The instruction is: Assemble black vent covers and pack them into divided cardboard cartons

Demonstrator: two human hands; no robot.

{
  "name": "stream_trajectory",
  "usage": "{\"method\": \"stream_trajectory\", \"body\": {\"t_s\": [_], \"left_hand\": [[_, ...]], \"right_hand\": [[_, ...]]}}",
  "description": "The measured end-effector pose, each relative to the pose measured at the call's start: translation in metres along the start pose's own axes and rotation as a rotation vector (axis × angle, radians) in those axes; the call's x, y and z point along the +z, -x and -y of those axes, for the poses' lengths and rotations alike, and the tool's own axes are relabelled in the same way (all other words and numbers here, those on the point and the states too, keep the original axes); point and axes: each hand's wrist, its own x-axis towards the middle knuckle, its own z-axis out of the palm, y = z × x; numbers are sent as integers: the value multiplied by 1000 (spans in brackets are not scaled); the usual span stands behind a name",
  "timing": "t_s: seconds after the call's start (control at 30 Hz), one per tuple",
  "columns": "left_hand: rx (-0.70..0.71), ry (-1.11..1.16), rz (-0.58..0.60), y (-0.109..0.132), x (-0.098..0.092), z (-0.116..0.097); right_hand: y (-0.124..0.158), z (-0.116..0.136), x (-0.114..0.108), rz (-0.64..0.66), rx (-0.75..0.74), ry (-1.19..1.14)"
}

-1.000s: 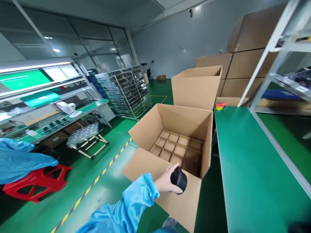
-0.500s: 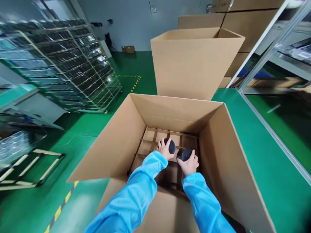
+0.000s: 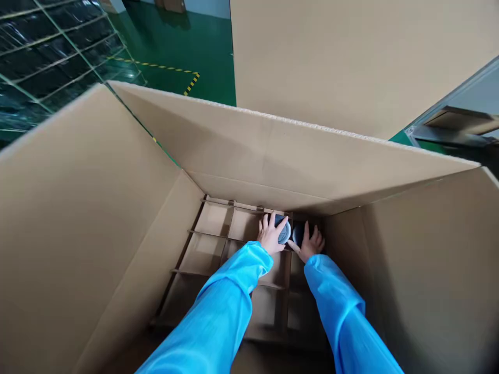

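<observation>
Both my arms in blue sleeves reach deep into a large open cardboard box (image 3: 89,208). My left hand (image 3: 271,236) is closed round a dark cylinder (image 3: 283,230) and holds it in a back-row cell of the cardboard divider grid (image 3: 218,249). My right hand (image 3: 311,243) grips a second dark cylinder (image 3: 298,234) over the far right corner cell. The two cylinders sit side by side, almost touching. The right one is mostly in shadow.
The grid's other cells look bare. A second tall cardboard box (image 3: 351,57) stands just behind this one. Green floor with a yellow-black stripe (image 3: 191,83) and a wire rack (image 3: 47,47) lie at upper left. A green table edge (image 3: 401,136) shows at right.
My view has dropped down into the box. Both hands moved from mid-grid to the far back row, carrying the two cylinders lower into the cells.
</observation>
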Motion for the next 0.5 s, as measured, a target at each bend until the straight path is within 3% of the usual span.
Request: {"method": "stream_trajectory", "body": {"t_s": [0.13, 0.27, 0.37, 0.43, 0.5], "left_hand": [[62, -14, -8, 2, 22, 12], [123, -62, 13, -2, 30, 17], [120, -80, 99, -10, 26, 14], [98, -103, 154, -11, 20, 7], [84, -146, 190, -9, 14, -1]], "right_hand": [[5, -5, 21, 44, 45, 17], [5, 2, 17, 34, 43, -50], [17, 19, -2, -37, 145, -164], [43, 31, -26, -42, 201, -255], [76, 43, -56, 3, 151, -350]]}}
